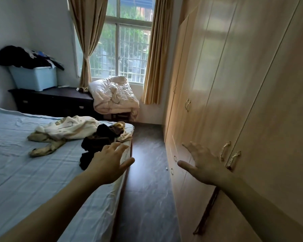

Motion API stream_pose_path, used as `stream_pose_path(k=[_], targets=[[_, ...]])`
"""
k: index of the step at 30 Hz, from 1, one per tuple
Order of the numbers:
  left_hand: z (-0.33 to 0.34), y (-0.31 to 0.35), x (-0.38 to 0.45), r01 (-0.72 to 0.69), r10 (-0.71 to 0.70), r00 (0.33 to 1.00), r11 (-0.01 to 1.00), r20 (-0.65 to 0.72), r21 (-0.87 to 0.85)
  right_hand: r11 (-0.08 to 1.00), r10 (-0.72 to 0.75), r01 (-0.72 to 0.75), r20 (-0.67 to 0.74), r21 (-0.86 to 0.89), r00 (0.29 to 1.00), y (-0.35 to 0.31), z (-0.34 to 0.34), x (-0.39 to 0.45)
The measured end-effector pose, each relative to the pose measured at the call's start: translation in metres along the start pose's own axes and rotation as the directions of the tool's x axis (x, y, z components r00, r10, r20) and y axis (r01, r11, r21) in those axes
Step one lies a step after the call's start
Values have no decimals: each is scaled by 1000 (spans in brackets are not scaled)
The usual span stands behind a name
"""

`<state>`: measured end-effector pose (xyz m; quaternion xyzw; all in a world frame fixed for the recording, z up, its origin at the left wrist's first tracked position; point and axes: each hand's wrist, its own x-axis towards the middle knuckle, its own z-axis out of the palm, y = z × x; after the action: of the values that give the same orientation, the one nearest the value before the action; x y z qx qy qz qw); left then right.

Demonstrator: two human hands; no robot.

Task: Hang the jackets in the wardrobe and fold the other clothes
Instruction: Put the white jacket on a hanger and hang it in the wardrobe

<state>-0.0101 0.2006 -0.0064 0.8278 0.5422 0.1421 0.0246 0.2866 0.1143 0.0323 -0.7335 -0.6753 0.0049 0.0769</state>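
I see the wardrobe (234,84) along the whole right side, a run of pale wood doors, all closed, with paired metal handles (230,155) just beyond my right hand. A dark cord (206,212) hangs out of the door seam below my right forearm.

The bed (24,172), under a light blue sheet, fills the lower left. A dark floor strip (147,189) separates it from the wardrobe.

The clothes lie unfolded on the far half of the bed. I count a cream garment (72,127) with a thin hanger (66,125) lying on it, an olive piece (45,145) spread toward the left, and a dark brown and black heap (98,142) nearest the bed's right edge. I cannot tell which of them are jackets.

Behind the bed stands a dark dresser (56,100). On that surface sits a light blue storage box (33,79) heaped with dark clothing (23,56). A crumpled pale quilt (114,95) rests beside it under the window (126,49), between tan curtains (86,41).

My left hand (108,165) hovers over the bed's right edge, just short of the dark heap, fingers straight and spread, holding nothing. My right hand (203,165) is held out near the wardrobe doors, fingers splayed, also holding nothing; I cannot tell whether it touches the door.
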Motion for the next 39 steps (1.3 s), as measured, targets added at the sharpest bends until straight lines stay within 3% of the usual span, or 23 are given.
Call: stream_pose_path(k=[5, 20, 33, 39], targets=[[28, 6, 80, 12, -15, 999, 998, 45, 54, 1000, -14, 13, 57, 21, 998, 20, 13, 81], [92, 30, 341, -4, 0, 999, 995, 38, 99, 985, -119, 112, 44, 133, 992, 96, 23, 343], [137, -73, 602, -59, 59, 998, 997, -8, 41, 998, -56, 57, 65, -11, 996, 105, 55, 595], [146, -113, 707, -51, 51, 999, 999, -17, -15, 998, -58, 58, 1, 20, 998, 111, 58, 710]])
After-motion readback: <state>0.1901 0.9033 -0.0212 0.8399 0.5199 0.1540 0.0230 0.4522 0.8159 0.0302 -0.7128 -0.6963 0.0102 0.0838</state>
